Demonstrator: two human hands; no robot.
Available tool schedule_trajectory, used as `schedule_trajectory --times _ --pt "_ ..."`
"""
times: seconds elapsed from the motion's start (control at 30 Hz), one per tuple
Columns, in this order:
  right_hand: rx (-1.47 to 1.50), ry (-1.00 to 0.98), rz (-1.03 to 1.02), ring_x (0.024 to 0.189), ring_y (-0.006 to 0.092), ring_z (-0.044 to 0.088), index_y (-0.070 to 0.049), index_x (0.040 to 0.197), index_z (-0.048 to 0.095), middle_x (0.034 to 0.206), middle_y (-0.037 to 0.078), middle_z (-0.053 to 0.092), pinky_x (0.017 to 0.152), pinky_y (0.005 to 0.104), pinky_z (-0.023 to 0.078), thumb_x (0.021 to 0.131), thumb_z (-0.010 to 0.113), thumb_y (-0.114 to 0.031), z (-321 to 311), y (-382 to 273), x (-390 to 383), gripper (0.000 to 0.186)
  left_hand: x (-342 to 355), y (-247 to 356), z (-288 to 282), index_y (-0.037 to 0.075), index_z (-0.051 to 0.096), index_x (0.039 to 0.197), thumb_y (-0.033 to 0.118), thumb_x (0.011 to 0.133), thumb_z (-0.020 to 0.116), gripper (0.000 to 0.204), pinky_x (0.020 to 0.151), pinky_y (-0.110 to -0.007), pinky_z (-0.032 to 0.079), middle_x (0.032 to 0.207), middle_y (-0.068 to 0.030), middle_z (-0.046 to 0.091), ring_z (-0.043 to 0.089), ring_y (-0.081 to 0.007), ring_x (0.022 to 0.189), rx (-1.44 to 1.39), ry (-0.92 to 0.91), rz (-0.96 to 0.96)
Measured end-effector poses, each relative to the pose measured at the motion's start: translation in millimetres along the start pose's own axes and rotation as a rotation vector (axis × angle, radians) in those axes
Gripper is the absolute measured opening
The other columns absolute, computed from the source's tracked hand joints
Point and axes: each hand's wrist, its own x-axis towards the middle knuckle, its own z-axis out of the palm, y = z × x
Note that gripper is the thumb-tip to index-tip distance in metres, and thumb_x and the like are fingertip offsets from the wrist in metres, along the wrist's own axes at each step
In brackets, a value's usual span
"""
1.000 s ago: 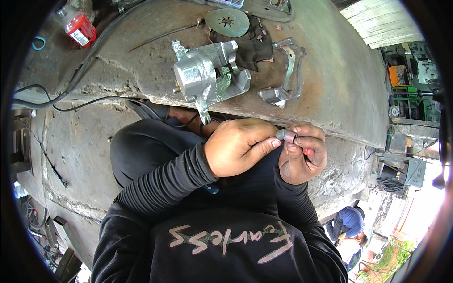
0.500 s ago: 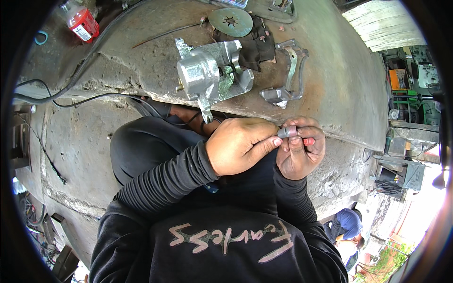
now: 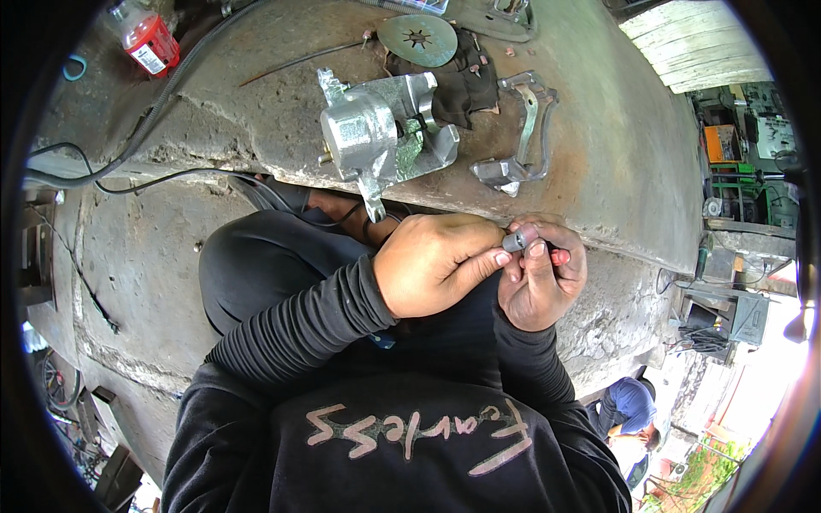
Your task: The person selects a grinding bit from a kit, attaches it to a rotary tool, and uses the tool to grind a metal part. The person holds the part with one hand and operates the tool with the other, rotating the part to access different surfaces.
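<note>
A small cylinder (image 3: 516, 242), grey at one end and dull mauve at the other, is pinched between my two hands over my lap. My left hand (image 3: 440, 261) grips its grey end with thumb and forefinger. The mauve end sits in the curled fingers of my right hand (image 3: 545, 282). A small red piece (image 3: 560, 256) shows among the right fingers; whether it joins the cylinder I cannot tell. Beyond my hands, a silver brake caliper (image 3: 363, 132) lies on the concrete ledge. To its right rests a metal caliper bracket (image 3: 528, 128).
Behind the caliper are a round metal disc (image 3: 417, 40), a dark cloth (image 3: 466, 90) and small pinkish bits. A red-labelled bottle (image 3: 147, 41) stands far left. A hose (image 3: 158, 111) and a black cable (image 3: 184, 173) cross the left side. Another person (image 3: 629, 406) is at lower right.
The mauve end of the cylinder has tilted slightly upward, and my right thumb and fingers have shifted a little around it. My left hand has barely moved.
</note>
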Motion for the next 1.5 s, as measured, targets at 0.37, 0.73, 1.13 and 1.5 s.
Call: schedule_trajectory --times 0.37,0.73,1.13,1.5 --pt "-0.133 0.018 0.035 0.087 0.0174 0.065 0.007 0.105 0.063 0.099 0.018 0.067 0.076 0.0242 0.05 0.092 0.064 0.0 6 -12 3 0.015 0 -1 -1 0.004 0.065 0.091 0.022 0.095 0.061 0.019 0.066 -0.045 0.051 0.083 -0.0162 0.065 0.064 -0.0389 0.078 -0.019 -0.014 0.009" --pt "-0.094 0.054 -0.035 0.086 0.02 0.065 0.007 0.101 0.063 0.096 0.018 0.066 0.071 0.0271 0.051 0.091 0.069 -0.005 8 -10 2 0.017 0 0 0 0.0 0.063 0.09 0.015 0.094 0.063 0.015 0.062 -0.041 0.048 0.076 -0.0135 0.061 0.061 -0.0345 0.07 0.001 -0.011 0.064" --pt "-0.108 0.084 -0.117 0.089 0.0235 0.064 0.002 0.095 0.059 0.093 0.019 0.065 0.076 0.0315 0.051 0.091 0.07 -0.011 10 1 -5 0.018 1 1 0 -0.001 0.063 0.089 0.013 0.094 0.064 0.015 0.06 -0.039 0.048 0.073 -0.0131 0.06 0.06 -0.0329 0.065 0.017 0.002 0.081" --pt "-0.489 -0.046 -0.414 0.086 0.0221 0.065 0.001 0.097 0.058 0.101 0.019 0.064 0.074 0.0289 0.053 0.093 0.067 -0.012 3 9 0 0.016 -1 1 2 0.006 0.064 0.088 0.023 0.094 0.06 0.019 0.065 -0.046 0.05 0.082 -0.0136 0.065 0.064 -0.0371 0.078 0.034 0.008 -0.004"
